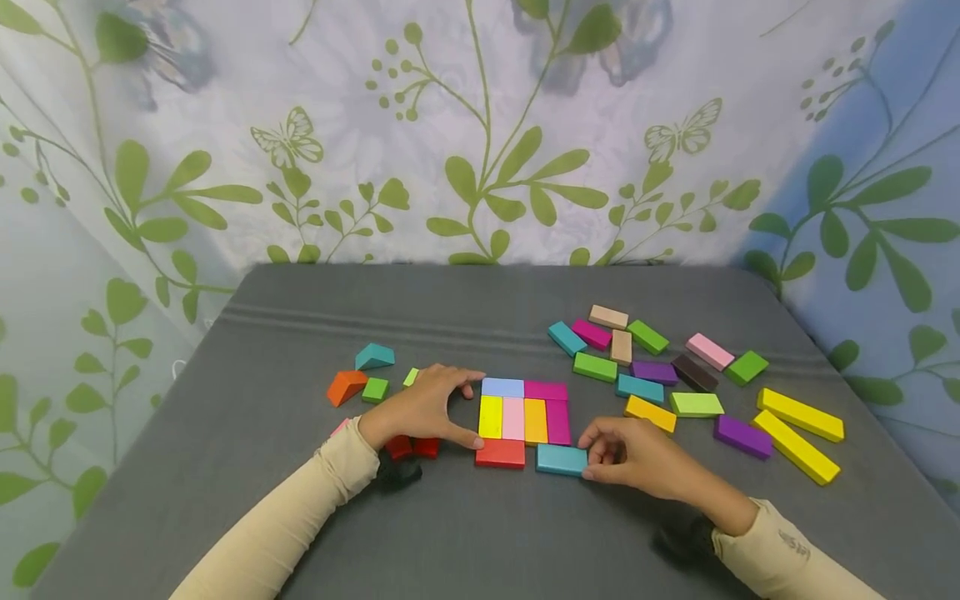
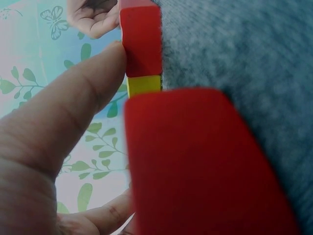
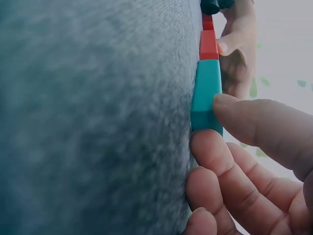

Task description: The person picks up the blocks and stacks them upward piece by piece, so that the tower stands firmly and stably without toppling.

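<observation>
On the grey table lies a flat rectangle of wooden blocks: light blue (image 1: 502, 387), magenta (image 1: 558, 422), yellow (image 1: 491, 417), pink (image 1: 513, 418) and orange-yellow (image 1: 536, 421), with a red block (image 1: 500, 453) along the near left. My left hand (image 1: 431, 404) spans the left side, its thumb tip at the red block's end and its fingers stretched toward the light blue block. My right hand (image 1: 637, 454) pinches the right end of a teal block (image 1: 561, 460) between thumb and fingertips. A small gap shows between the teal and red blocks in the head view.
To the right lie scattered loose blocks, among them purple (image 1: 742, 437) and long yellow ones (image 1: 797, 447). At the left are a teal wedge (image 1: 375, 357), an orange piece (image 1: 346, 387) and a green block (image 1: 376, 390). Red pieces (image 1: 425, 448) lie by the left wrist. A patterned curtain (image 1: 420, 167) hangs behind.
</observation>
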